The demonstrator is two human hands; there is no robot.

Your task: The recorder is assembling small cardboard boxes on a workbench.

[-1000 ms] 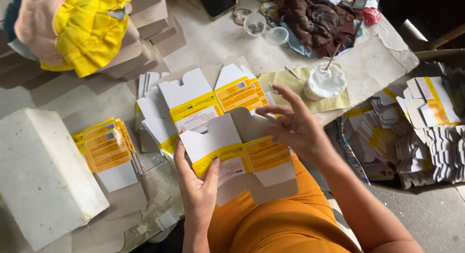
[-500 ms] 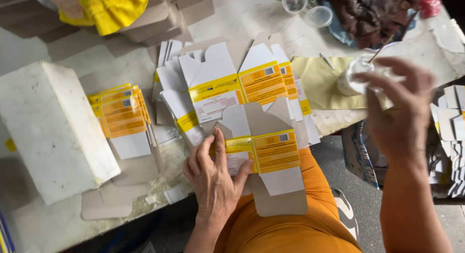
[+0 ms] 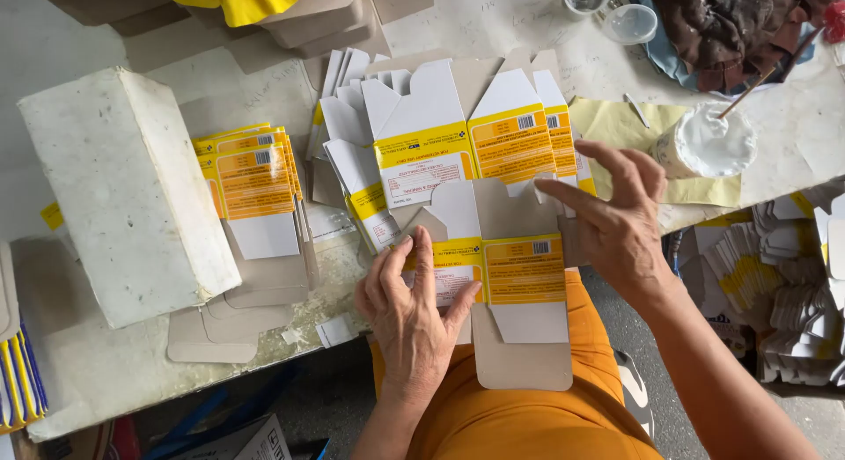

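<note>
A flat, unfolded carton blank point(image 3: 519, 284), white and yellow with brown card flaps, lies over the table edge and my orange-clad lap. My left hand point(image 3: 412, 306) presses flat on its left panel, fingers spread. My right hand point(image 3: 616, 222) hovers over the blank's upper right edge, fingers apart, index finger pointing left onto the card. Behind it, a fanned stack of the same blanks point(image 3: 440, 152) lies on the table. A white pot of paste point(image 3: 709, 143) with a stick in it stands to the right on yellow paper.
A large white block point(image 3: 132, 196) stands at the left, beside a pile of glued yellow cartons point(image 3: 255, 183). More blanks point(image 3: 783, 275) are heaped low at the right. Small plastic cups point(image 3: 629, 22) and a dark cloth point(image 3: 731, 20) lie at the back.
My right hand came back from the paste pot to the blank's upper right edge. My left hand stayed pressed on the blank's left panel.
</note>
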